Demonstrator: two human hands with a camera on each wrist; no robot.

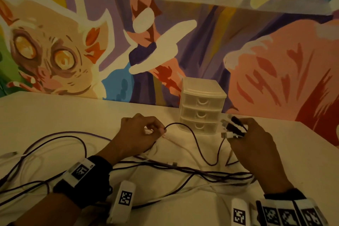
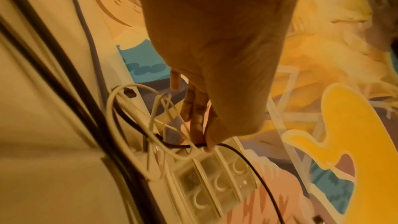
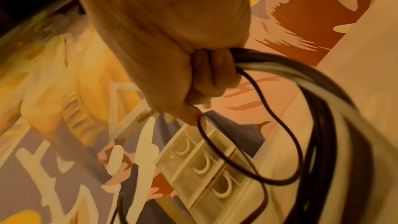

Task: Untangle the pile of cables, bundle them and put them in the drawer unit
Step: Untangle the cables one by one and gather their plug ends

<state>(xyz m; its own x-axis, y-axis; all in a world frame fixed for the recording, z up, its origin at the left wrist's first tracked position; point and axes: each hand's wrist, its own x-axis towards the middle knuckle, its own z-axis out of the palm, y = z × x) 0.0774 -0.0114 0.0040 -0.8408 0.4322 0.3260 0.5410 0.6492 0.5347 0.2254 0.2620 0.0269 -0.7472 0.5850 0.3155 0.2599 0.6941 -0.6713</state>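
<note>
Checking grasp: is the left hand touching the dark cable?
Touching. The left wrist view shows the left hand pinching the dark cable between thumb and fingertip.

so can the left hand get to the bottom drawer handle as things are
Probably not yet: the left hand sits close to the drawer unit with open table between, but its fingers pinch a dark cable, and that cable loops across the unit's front.

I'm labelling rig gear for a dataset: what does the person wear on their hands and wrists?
Both hands, left hand and right hand, are bare, with no gloves or sleeves showing. Each wrist carries a dark strap holding white blocks printed with black-and-white square tags; the right wrist shows a row of three tags.
</note>
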